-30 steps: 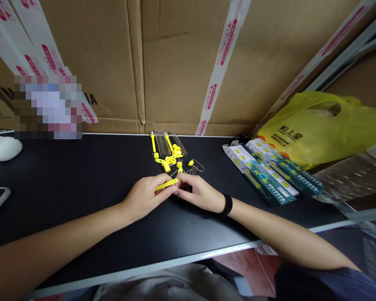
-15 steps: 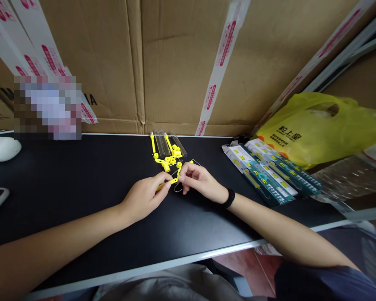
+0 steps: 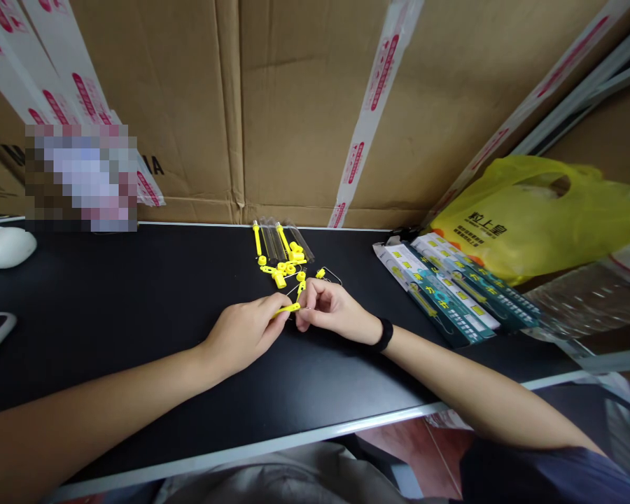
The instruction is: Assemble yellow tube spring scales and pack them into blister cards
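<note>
My left hand pinches a thin yellow plastic strip with a hole near its tip, which points right. Close beside that tip, my right hand has thumb and forefinger pressed together; a tiny shiny bit shows there, too small to name. Just beyond the fingers lie several small yellow plastic parts and bent wires. One bent metal wire with a yellow piece rests behind my right hand. Farther back are yellow rods and clear plastic tubes.
Printed blister packs lie on the black table to the right, with a yellow plastic bag behind them. Cardboard boxes stand along the back edge. A white rounded object and part of a pale-framed device are at the left.
My right hand has shifted slightly down and left, uncovering more of the bent wire behind it. The yellow strip in my left hand now lies flatter, its tip a little farther right.
</note>
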### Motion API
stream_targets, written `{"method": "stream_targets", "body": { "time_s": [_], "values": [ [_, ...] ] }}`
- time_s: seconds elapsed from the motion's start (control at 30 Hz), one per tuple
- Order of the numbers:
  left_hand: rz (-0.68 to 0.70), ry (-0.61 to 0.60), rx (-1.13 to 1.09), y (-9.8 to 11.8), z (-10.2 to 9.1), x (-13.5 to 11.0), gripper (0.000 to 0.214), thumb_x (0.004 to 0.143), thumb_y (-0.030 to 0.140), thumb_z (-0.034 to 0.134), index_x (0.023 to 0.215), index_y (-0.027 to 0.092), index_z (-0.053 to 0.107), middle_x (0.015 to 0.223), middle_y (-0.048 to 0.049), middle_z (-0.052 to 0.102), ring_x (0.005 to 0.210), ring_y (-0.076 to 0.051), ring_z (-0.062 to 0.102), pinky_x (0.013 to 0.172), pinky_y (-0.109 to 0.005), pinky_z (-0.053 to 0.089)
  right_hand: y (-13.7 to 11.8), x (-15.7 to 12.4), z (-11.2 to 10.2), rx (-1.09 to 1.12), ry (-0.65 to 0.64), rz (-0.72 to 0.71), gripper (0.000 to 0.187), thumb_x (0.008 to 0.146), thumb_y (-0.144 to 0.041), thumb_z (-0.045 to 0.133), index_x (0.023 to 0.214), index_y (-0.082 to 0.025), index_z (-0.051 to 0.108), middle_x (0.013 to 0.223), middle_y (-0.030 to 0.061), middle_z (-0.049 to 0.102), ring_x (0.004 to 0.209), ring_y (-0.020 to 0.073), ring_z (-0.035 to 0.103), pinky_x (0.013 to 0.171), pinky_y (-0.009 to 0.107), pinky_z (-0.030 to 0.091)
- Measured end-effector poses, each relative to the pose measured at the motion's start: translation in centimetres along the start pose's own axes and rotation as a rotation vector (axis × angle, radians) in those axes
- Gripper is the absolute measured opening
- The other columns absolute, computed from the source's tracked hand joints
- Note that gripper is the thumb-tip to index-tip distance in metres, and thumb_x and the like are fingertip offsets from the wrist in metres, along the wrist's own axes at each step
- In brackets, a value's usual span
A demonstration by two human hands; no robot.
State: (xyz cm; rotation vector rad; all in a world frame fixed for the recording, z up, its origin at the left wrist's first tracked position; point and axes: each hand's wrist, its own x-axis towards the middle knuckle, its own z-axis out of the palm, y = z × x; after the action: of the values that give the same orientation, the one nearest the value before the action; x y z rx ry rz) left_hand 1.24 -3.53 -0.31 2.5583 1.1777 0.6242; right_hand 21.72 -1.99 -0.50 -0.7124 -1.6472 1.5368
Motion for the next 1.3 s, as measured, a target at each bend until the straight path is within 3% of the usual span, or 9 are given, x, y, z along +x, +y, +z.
{"method": "stream_targets", "body": {
  "time_s": [0.13, 0.27, 0.47, 0.77, 1.1, 1.3],
  "values": [
    [0.094, 0.035, -0.093, -0.3, 0.0, 0.2, 0.019, 0.096, 0.022, 0.039, 0.107, 0.019, 0.054, 0.110, -0.0058, 0.063, 0.090, -0.017, 0.065, 0.075, -0.028, 0.048, -0.1, 0.0, 0.0, -0.041, 0.010, -0.025, 0.033, 0.079, -0.031, 0.072, 0.071, -0.019, 0.043, 0.070, -0.0027, 0.062, 0.061, 0.0090, 0.063, 0.060, 0.024, 0.053],
    [0.081, 0.002, -0.237, -0.6, 0.0, 0.3, 0.016, 0.097, 0.024, 0.040, 0.106, 0.020, 0.052, 0.101, -0.0027, 0.066, 0.087, -0.016, 0.065, 0.076, -0.028, 0.048, -0.2, -0.1, 0.0, -0.127, 0.019, -0.056, 0.030, 0.081, -0.033, 0.071, 0.073, -0.019, 0.046, 0.070, -0.0022, 0.060, 0.059, 0.0087, 0.059, 0.058, 0.024, 0.051],
    [0.065, 0.052, -0.346, -0.8, 0.1, 0.3, 0.013, 0.097, 0.025, 0.044, 0.104, 0.020, 0.054, 0.103, -0.0031, 0.065, 0.095, -0.016, 0.063, 0.082, -0.027, 0.047, -0.2, -0.3, -0.1, -0.469, 0.036, -0.110, 0.023, 0.085, -0.030, 0.065, 0.074, -0.018, 0.049, 0.071, -0.0014, 0.055, 0.062, 0.0097, 0.052, 0.060, 0.023, 0.044],
    [0.095, 0.021, -0.308, -0.6, 0.1, 0.4, 0.015, 0.097, 0.023, 0.043, 0.104, 0.020, 0.056, 0.106, -0.0031, 0.066, 0.098, -0.017, 0.063, 0.085, -0.027, 0.046, -0.9, -0.5, 0.1, -0.718, 0.003, -0.164, 0.011, 0.088, -0.020, 0.055, 0.078, -0.017, 0.053, 0.067, -0.0030, 0.053, 0.058, 0.0084, 0.047, 0.058, 0.020, 0.039],
    [0.003, 0.035, -0.223, -0.5, 0.2, 0.4, 0.019, 0.098, 0.028, 0.039, 0.103, 0.020, 0.056, 0.102, -0.0040, 0.065, 0.094, -0.018, 0.063, 0.082, -0.029, 0.045, -0.9, -0.3, -0.4, -1.058, 0.027, -0.308, 0.016, 0.092, -0.023, 0.055, 0.077, -0.018, 0.055, 0.069, 0.0005, 0.060, 0.063, 0.0113, 0.052, 0.062, 0.022, 0.040],
    [-0.078, -0.060, -0.155, -0.3, -0.3, 0.6, 0.022, 0.098, 0.031, 0.038, 0.100, 0.022, 0.058, 0.085, -0.0001, 0.067, 0.077, -0.017, 0.065, 0.067, -0.027, 0.040, -1.1, -0.3, -0.7, -1.140, 0.037, -0.345, 0.013, 0.092, -0.021, 0.055, 0.080, -0.018, 0.056, 0.070, 0.0010, 0.062, 0.063, 0.0121, 0.055, 0.062, 0.022, 0.042]
  ]
}}
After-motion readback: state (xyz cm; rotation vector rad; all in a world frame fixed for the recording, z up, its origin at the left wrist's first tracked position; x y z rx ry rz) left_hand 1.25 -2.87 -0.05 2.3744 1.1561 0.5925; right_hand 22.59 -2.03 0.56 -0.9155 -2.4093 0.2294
